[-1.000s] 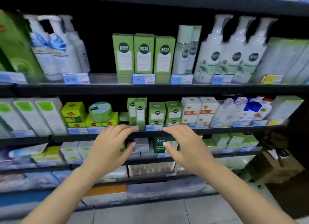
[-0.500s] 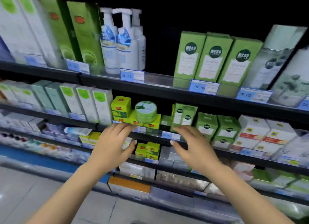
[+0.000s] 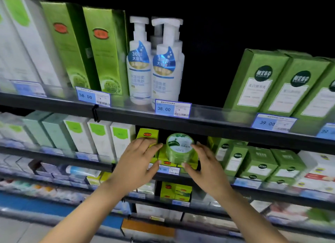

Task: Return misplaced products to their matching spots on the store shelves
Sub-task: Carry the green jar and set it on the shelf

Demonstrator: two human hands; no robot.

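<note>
Black shelf (image 3: 199, 123) w/ green jar (image 3: 178, 148) — L grip (image 3: 137, 163), R grip (image 3: 204, 164) spread, flanking.

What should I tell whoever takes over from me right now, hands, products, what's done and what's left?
Left hand: open, fingers straight, reaching to the yellow-green boxes on the second shelf, holding nothing.
Right hand: open, just right of the round green jar; contact cannot be told.
The jar lies tilted on top of the yellow-green boxes, lid facing out, and looks like the misplaced item.
Done: nothing visibly returned yet.
Left: grip the jar, find its matching spot, which is not seen in this view, and set it there; then check the other shelves.
</note>
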